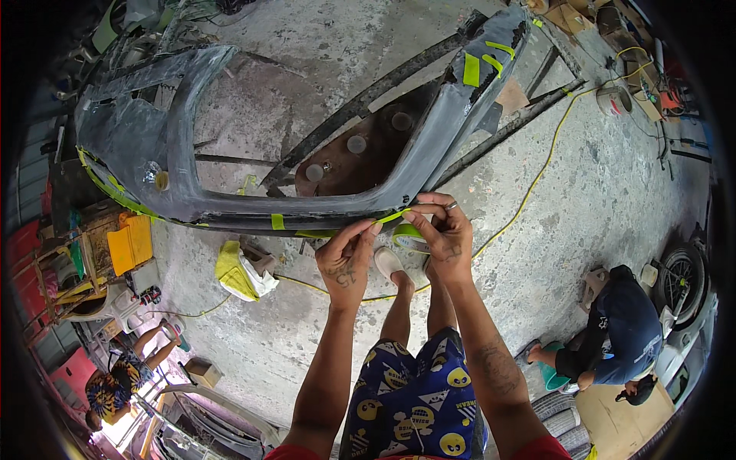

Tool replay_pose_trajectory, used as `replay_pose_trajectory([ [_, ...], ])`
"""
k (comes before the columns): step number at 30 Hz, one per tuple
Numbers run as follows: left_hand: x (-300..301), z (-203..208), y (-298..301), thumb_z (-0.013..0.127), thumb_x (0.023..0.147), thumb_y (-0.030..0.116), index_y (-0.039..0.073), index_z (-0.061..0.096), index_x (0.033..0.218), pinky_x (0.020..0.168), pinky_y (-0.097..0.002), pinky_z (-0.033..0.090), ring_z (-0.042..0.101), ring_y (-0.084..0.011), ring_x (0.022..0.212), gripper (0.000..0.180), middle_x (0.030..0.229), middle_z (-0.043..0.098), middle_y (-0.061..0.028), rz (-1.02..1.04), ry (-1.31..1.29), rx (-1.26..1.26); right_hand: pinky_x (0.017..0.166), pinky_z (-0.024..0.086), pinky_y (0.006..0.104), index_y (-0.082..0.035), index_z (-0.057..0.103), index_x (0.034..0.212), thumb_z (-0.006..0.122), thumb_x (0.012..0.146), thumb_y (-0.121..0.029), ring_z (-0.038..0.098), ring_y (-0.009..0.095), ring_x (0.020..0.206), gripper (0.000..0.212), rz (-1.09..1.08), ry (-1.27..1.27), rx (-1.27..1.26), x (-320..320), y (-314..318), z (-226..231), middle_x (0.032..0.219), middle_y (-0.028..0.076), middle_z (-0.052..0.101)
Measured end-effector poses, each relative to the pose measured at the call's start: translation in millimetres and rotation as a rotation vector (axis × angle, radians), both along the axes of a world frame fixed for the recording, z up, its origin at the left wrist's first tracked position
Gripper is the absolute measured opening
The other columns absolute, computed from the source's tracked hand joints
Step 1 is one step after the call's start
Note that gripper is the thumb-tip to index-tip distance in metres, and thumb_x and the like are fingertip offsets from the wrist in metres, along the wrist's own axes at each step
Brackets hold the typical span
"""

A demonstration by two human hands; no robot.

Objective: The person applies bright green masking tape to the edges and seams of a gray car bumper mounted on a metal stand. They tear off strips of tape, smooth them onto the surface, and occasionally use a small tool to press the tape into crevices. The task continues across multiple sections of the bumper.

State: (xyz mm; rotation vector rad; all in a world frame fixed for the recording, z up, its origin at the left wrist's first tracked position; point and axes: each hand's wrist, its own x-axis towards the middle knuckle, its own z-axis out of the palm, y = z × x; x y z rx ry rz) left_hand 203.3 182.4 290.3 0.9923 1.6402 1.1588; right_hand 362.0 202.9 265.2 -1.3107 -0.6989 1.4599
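Note:
A large grey car bumper [295, 207] lies across the space in front of me, its lower edge facing me. Between my hands a short strip of yellow-green masking tape [392, 217] runs along that edge. My left hand [346, 261] is closed, thumb and finger pinching the strip's left end. The fingers of my right hand [447, 234] are closed on its right end, against the bumper. Just below, partly behind the right hand, hangs a tape roll [409, 238] of the same colour. More tape pieces [471, 70] stick to the bumper's upper right arm and along its left edge.
Dark metal bars [510, 132] support the bumper. A yellow hose [529, 201] crosses the concrete floor. A yellow-and-white bag [244, 272] lies left of my feet. One person [629, 330] crouches at the right by a teal bucket [553, 377]; another [119, 387] is at lower left.

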Motion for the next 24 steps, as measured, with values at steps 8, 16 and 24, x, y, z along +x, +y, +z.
replay_pose_trajectory([
  [8,-5.7,-7.7,-0.5,0.078,0.092,0.006,0.002,0.077,0.103,0.05,-0.0204,0.035,0.05,-0.0033,0.057,0.012,0.071,0.063,0.0023,-0.007,0.003,0.056,0.075,0.051,0.0204,0.0,0.063,0.118,0.072,0.093,0.004,0.066,0.006,0.086,0.027,-0.001,-0.058,-0.002,-3.4,0.0,2.0,0.102,0.008,0.075],
  [16,-12.5,-11.5,-0.1,0.078,0.091,0.003,0.002,0.078,0.104,0.053,-0.019,0.038,0.053,-0.0036,0.062,0.013,0.079,0.068,0.0018,-0.109,0.095,0.128,0.058,0.036,0.0164,-0.004,0.064,0.109,0.075,0.092,0.002,0.045,-0.001,0.065,0.021,-0.007,-0.165,0.075,0.8,-5.4,-2.8,0.097,0.003,0.076],
  [24,-16.0,-9.3,-2.1,0.077,0.088,-0.002,0.001,0.077,0.105,0.071,-0.0248,0.054,0.069,-0.0122,0.077,0.017,0.093,0.078,-0.0075,-0.164,0.117,0.091,0.058,0.037,0.017,-0.003,0.064,0.105,0.075,0.091,0.003,0.048,-0.001,0.065,0.019,-0.044,-0.187,0.125,-2.0,-11.4,-7.1,0.093,0.003,0.075],
])
